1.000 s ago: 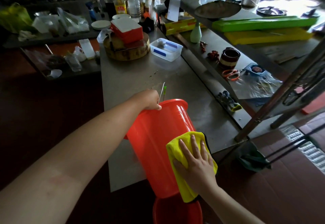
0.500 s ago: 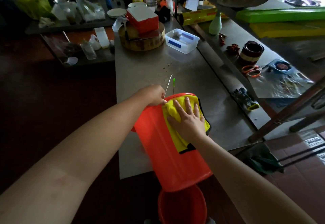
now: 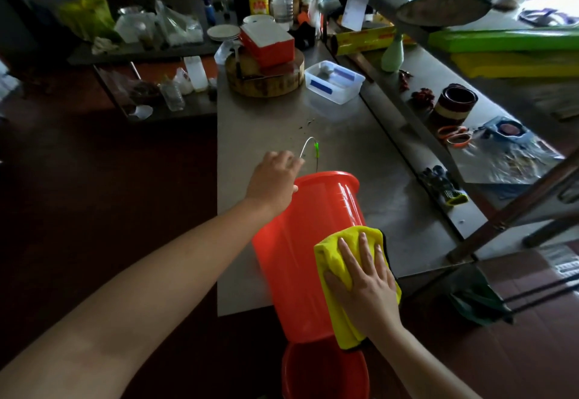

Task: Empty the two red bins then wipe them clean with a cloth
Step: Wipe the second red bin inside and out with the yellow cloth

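A tall red bin [image 3: 300, 242] is tilted, its rim toward the steel table [image 3: 360, 154] and its base toward me, over the table's near edge. My left hand [image 3: 272, 182] grips the rim at the far left, fingers curled over it. My right hand [image 3: 363, 279] lies flat with straight fingers on a yellow cloth [image 3: 336, 260], pressing it against the bin's outer wall near the base. A second red bin [image 3: 322, 373] stands on the floor right below, only its top showing.
A wire with a green tip [image 3: 313, 151] sticks up behind the rim. A clear plastic box [image 3: 332, 82], a round wooden block [image 3: 266, 75] bearing a red-and-white box, and bottles stand farther back. A shelf frame [image 3: 507, 210] and gloves [image 3: 445, 185] lie to the right.
My right hand has slid the yellow cloth from the bin's rim down the outer wall toward its base. The left hand keeps its hold on the rim.
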Action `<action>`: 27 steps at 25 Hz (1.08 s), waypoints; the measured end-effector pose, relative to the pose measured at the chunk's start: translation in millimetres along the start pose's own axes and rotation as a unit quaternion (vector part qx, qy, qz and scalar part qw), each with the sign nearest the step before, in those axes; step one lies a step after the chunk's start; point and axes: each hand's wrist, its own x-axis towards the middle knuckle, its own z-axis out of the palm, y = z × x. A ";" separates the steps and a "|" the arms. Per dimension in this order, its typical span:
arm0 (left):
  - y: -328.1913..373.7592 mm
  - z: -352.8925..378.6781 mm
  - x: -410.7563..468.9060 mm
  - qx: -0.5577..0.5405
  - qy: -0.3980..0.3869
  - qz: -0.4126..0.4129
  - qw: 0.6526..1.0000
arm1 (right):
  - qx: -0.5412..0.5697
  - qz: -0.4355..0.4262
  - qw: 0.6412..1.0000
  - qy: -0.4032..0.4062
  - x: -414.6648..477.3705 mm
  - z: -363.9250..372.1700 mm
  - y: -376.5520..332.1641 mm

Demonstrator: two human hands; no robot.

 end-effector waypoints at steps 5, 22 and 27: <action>27.5 -1.1 21.3 -0.046 -0.071 0.097 0.992 | -0.001 0.009 1.000 -0.010 -13.5 1.3 -8.1; -20.5 10.7 19.0 -0.052 -0.076 0.042 0.995 | 0.045 0.048 0.996 -0.065 111.5 -12.5 -70.1; -37.8 2.7 0.1 -0.073 -0.080 0.006 0.994 | 0.034 0.011 0.999 -0.021 51.8 4.6 -58.5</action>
